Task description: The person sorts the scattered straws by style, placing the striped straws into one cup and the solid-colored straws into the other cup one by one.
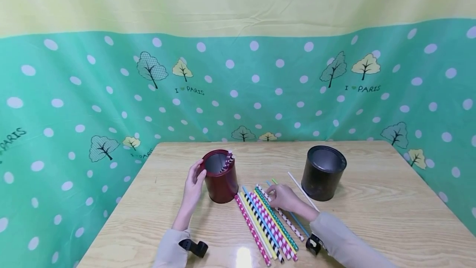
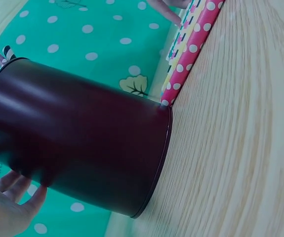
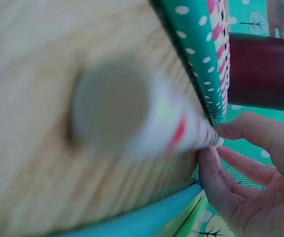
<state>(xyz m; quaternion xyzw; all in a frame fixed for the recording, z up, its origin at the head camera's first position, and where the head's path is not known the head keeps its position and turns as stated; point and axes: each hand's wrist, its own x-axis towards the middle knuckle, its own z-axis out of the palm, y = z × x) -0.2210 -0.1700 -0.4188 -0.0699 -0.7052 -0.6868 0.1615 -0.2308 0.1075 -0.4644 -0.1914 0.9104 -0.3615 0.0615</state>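
Observation:
A dark red can (image 1: 224,187) stands upright on the table, with a patterned paper straw (image 1: 228,159) leaning out over its rim. My left hand (image 1: 195,179) rests against the can's left side near the top, fingertips on its outer wall in the left wrist view. To the right of the can lies a row of paper straws (image 1: 260,218) in pink, yellow, black-striped, blue and green patterns. With thumb and fingers, my right hand (image 1: 285,197) pinches a white straw with red marks (image 1: 291,226), lying along the right edge of the row.
A black can (image 1: 322,179) stands upright at the right. Near it lie a plain white straw (image 1: 299,186) and a blue straw (image 1: 300,224); a green straw tip (image 1: 274,181) shows behind my right hand. A green and yellow curtain (image 1: 238,77) hangs behind the wooden table (image 1: 379,202).

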